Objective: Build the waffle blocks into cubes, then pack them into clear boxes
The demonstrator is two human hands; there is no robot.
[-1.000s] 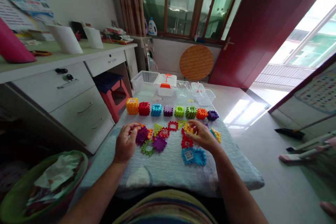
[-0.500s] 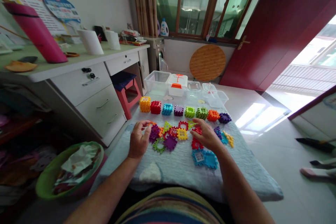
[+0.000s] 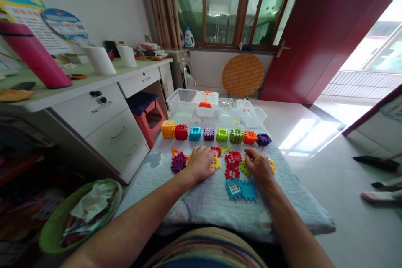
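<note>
The biggest thing on my feed is the counter (image 3: 207,203), draped in a pale blue patterned cloth. At its far end I have a large, open, clear plastic bin (image 3: 182,102), and just beside it a smaller translucent plastic box with orange fittings (image 3: 206,112).

My left hand (image 3: 202,164) lies palm-down over the scattered pieces, fingertips partly hidden; I can't tell how far its grip is open or whether it has hold of anything. My right hand (image 3: 260,166) has thumb and fingers bent downward, and I can't make out its grip either.

Beyond both hands stands a row of eight toothed plastic cubes (image 3: 209,134), running from yellow at the left to dark purple at the right.

Nearest me, two blue square plastic panels (image 3: 249,190) meet edge to edge, with two red square plastic panels (image 3: 232,171) just beyond. A toothed lime-green plastic piece (image 3: 245,168) shows right at my right thumb, partly covered. A yellow windowed plastic panel (image 3: 215,162) peeks out beside my left fingers; a purple toothed plastic panel (image 3: 179,162) sits left of that hand. Smallest is an orange plastic triangle (image 3: 176,150), just beyond the purple panel.
</note>
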